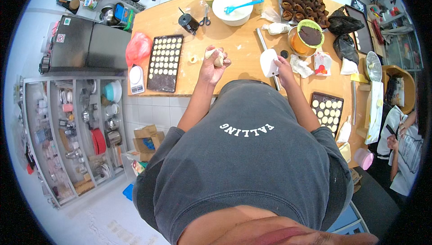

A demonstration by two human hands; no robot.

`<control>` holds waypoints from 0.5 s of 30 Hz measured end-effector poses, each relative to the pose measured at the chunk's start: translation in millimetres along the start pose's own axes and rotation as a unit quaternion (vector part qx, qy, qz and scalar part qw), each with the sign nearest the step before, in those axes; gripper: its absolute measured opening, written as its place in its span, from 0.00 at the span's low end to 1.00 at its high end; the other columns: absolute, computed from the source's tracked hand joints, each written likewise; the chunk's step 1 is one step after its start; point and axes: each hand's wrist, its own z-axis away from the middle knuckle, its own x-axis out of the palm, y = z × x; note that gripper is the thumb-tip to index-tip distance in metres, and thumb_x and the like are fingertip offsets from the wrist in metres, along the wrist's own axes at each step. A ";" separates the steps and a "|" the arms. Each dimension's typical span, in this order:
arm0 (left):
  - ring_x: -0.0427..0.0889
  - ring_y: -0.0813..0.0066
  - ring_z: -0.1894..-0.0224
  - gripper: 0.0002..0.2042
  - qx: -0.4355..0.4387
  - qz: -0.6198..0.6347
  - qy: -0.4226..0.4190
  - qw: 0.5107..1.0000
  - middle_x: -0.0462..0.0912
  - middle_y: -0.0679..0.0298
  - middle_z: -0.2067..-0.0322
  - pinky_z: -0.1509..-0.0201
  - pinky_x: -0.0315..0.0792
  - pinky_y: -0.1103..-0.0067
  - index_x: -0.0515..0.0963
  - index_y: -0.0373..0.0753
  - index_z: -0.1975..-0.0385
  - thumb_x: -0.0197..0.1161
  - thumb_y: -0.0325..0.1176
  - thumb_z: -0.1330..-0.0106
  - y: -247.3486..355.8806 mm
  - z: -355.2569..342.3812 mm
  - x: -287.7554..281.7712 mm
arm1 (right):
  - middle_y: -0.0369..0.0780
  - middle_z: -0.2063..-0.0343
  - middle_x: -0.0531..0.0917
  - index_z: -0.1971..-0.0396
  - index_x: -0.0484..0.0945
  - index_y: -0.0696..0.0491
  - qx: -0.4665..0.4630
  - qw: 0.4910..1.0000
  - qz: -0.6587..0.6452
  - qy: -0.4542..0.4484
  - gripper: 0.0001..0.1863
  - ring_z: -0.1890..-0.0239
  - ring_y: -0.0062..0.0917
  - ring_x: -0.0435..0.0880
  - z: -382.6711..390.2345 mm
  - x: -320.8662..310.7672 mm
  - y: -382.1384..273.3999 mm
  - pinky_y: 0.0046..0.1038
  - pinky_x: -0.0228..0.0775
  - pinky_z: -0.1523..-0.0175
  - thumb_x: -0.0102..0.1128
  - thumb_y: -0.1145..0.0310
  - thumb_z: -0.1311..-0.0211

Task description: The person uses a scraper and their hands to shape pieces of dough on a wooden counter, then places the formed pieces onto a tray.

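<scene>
My left hand [212, 67] is closed round a pale lump of dough [218, 57], raised near the front edge of the table. My right hand [283, 69] grips a white plastic scraper [268, 63] beside a long metal rod [261, 38]. A small ring of pale dough [193, 59] lies just left of my left hand. Further left is a dark tray [153, 84] with rows of pale rounds; a second such tray [332, 103] lies at my right.
A white bowl with blue spatula [227, 11], black spool [188, 23], scissors [204, 16], pink bag [137, 51], scale [136, 79], orange bowl [299, 42] and baked cups [303, 4] crowd the table [240, 49]. Another person [400, 155] is at the right edge, shelving [72, 137] at left.
</scene>
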 end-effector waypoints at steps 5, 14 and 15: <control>0.72 0.70 0.82 0.14 -0.032 0.004 0.002 0.999 0.74 0.65 0.79 0.77 0.63 0.76 0.72 0.49 0.72 0.63 0.48 0.27 11.0 -3.2 -11.7 | 0.36 0.56 0.85 0.41 0.78 0.51 -0.037 0.999 -0.006 -0.021 0.17 0.59 0.23 0.85 -1.9 8.0 0.3 0.30 0.77 0.59 0.55 0.65 0.26; 0.68 0.69 0.84 0.27 -0.098 -0.077 -0.026 0.992 0.72 0.65 0.82 0.78 0.60 0.74 0.73 0.48 0.77 0.46 0.65 0.26 23.4 6.2 -24.5 | 0.37 0.54 0.85 0.39 0.75 0.52 -0.005 1.000 0.024 -0.015 0.18 0.56 0.25 0.84 3.9 21.8 -1.1 0.32 0.77 0.55 0.53 0.66 0.25; 0.68 0.69 0.84 0.27 -0.098 -0.076 -0.027 0.992 0.72 0.65 0.82 0.78 0.60 0.74 0.73 0.48 0.77 0.46 0.65 0.26 20.7 6.0 -18.0 | 0.37 0.54 0.85 0.39 0.75 0.52 -0.006 1.000 0.025 -0.014 0.18 0.56 0.25 0.84 1.2 19.2 0.8 0.32 0.77 0.55 0.53 0.66 0.25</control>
